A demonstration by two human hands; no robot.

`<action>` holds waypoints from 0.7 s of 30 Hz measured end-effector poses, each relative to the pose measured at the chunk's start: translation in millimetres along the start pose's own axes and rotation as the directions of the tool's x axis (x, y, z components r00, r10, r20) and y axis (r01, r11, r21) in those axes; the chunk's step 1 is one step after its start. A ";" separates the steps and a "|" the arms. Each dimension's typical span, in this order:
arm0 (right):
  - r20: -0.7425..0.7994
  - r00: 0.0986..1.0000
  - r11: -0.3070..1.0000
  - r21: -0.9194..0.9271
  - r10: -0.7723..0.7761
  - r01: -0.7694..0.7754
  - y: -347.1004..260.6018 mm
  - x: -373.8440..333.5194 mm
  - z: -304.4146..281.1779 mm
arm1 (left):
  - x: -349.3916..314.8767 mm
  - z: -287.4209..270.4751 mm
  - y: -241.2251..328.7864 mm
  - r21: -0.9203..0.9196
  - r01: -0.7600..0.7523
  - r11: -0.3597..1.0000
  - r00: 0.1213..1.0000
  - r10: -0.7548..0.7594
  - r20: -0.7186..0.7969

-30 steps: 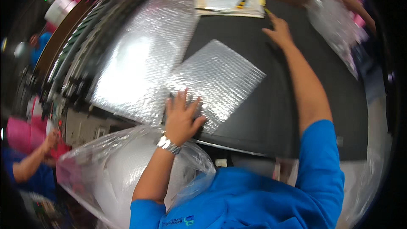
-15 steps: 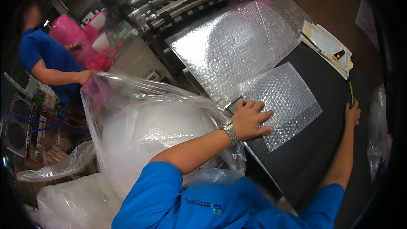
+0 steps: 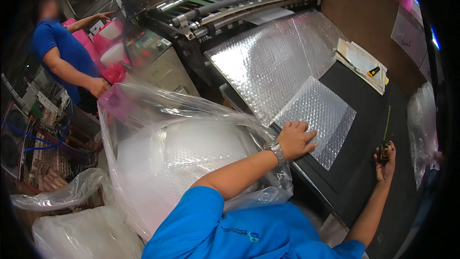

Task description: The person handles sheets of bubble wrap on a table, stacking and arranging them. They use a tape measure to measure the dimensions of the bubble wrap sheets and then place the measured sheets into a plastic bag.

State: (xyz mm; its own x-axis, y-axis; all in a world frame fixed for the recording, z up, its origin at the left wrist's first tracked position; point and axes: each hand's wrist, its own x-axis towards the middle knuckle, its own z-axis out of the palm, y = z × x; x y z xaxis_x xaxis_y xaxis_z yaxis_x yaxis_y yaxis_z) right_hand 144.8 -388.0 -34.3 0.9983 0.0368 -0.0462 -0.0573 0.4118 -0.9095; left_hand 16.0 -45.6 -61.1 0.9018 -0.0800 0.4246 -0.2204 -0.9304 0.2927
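My left hand [image 3: 294,139], with a metal watch [image 3: 275,153] at its wrist, rests on the near left edge of a small bubble wrap sheet [image 3: 316,112]. Its fingers are bent a little over the sheet, gripping nothing. The sheet lies on a dark tabletop [image 3: 354,177], touching the lower edge of a large shiny bubble wrap sheet [image 3: 280,60]. Over to the right, my right hand [image 3: 387,163] is closed round a tape measure [image 3: 385,151]. A length of yellow blade [image 3: 387,122] sticks out of it, away from me, apart from the sheet.
Rollers of a machine [image 3: 239,7] stand behind the large sheet. Papers [image 3: 362,64] with a yellow-black cutter [image 3: 373,72] lie at the far right. On my left is a clear plastic bag [image 3: 191,148] full of bubble wrap. A co-worker [image 3: 67,62] stands beyond it.
My right hand has drawn nearer and turned, showing the tape measure. My left hand's fingers have come closer together on the sheet. The co-worker has raised an arm. The view has shifted.
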 end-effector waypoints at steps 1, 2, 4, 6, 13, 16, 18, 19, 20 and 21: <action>0.018 1.000 0.999 -0.036 0.013 -0.012 2.6 -0.4 4.5 | -0.3 1.6 -1.7 0.038 -0.019 0.999 0.997 0.022 -0.074; 0.033 0.999 0.997 -0.073 0.025 -0.023 5.1 -1.6 7.0 | -0.5 3.4 -3.0 0.075 -0.037 0.997 0.988 0.048 -0.145; 0.094 0.994 0.994 -0.106 0.050 -0.040 6.7 -1.9 8.3 | -1.9 5.9 -2.2 0.104 0.018 0.994 0.994 -0.006 -0.113; 0.087 0.995 0.982 -0.186 0.040 -0.023 12.4 4.2 -2.0 | -2.1 7.6 -3.1 0.095 0.017 0.995 0.997 -0.010 -0.072; 0.121 0.992 0.961 -0.277 0.037 -0.002 17.9 7.2 -11.3 | -3.8 3.8 -2.9 0.093 0.009 0.996 1.000 -0.007 -0.029; 0.113 0.993 0.958 -0.287 0.033 0.000 15.5 7.4 -12.1 | -2.9 9.0 -3.1 0.091 -0.005 0.996 0.999 0.009 -0.051; 0.109 0.993 0.955 -0.296 0.035 -0.001 16.9 7.6 -13.9 | -3.4 8.8 -2.3 0.081 -0.011 0.997 0.998 0.016 -0.056; 0.112 0.993 0.955 -0.296 0.038 -0.003 17.4 8.8 -13.7 | -3.2 8.3 -2.8 0.085 -0.012 0.996 0.998 0.017 -0.057; 0.115 0.992 0.954 -0.300 0.044 -0.008 17.5 9.4 -14.0 | -3.9 8.7 -2.4 0.086 -0.011 0.996 0.998 0.015 -0.056; 0.117 0.992 0.953 -0.304 0.050 -0.013 17.9 9.9 -14.3 | -4.0 8.8 -2.2 0.086 -0.009 0.996 0.998 0.014 -0.054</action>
State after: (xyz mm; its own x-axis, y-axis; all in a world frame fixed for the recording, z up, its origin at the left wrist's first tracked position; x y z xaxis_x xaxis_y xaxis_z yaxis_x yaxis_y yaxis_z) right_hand 153.9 -393.3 -56.9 0.9856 0.1635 -0.0435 -0.0629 0.1153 -0.9913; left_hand 16.2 -46.3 -71.0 0.8772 -0.0734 0.4746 -0.1959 -0.9570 0.2141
